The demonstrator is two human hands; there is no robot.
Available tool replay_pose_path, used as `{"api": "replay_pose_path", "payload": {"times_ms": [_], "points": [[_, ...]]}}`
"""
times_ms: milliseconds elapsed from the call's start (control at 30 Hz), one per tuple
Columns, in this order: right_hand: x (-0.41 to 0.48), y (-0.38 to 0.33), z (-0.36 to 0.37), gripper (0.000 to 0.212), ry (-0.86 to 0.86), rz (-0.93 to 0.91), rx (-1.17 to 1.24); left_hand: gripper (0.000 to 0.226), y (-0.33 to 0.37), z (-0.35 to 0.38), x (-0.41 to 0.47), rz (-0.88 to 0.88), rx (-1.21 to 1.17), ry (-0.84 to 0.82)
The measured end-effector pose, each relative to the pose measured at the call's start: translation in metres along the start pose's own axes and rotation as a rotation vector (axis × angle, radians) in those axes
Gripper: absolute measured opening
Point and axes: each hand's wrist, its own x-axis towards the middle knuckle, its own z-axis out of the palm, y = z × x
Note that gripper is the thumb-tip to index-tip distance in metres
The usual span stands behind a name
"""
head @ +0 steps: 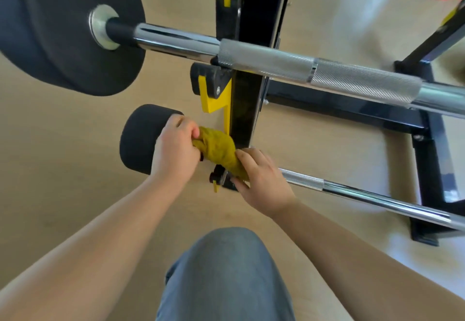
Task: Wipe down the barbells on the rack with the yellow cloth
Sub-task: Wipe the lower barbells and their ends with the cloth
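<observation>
With left hand (176, 149) and right hand (261, 182) clamped on the yellow cloth (219, 147), seemingly wrapped round the lower barbell (352, 193) beside the rack (245, 109), twist and slide evenly.

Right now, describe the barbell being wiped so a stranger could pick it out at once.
Find the black-and-yellow rack upright; two barbells cross it. Take the lower barbell, where the left hand and right hand hold the yellow cloth around it. Unlike the upper barbell with its large plate, it carries a much smaller black plate.
</observation>
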Motion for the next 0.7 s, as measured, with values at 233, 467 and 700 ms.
{"api": "replay_pose_path", "payload": {"times_ms": [233,467,700], "points": [[-0.002,-0.005,0.016,0.035,-0.041,-0.011,-0.193,0.069,-0.028,0.041,-0.009,0.124,0.231,-0.442],[0.003,0.002,0.015,0.053,-0.078,-0.040,-0.265,0.050,-0.032,0.024,0.004,0.232,0.146,-0.584],[0.013,0.007,0.003,0.056,-0.243,-0.349,-0.220,0.065,-0.022,0.050,0.023,0.163,0.613,-0.578]]}}
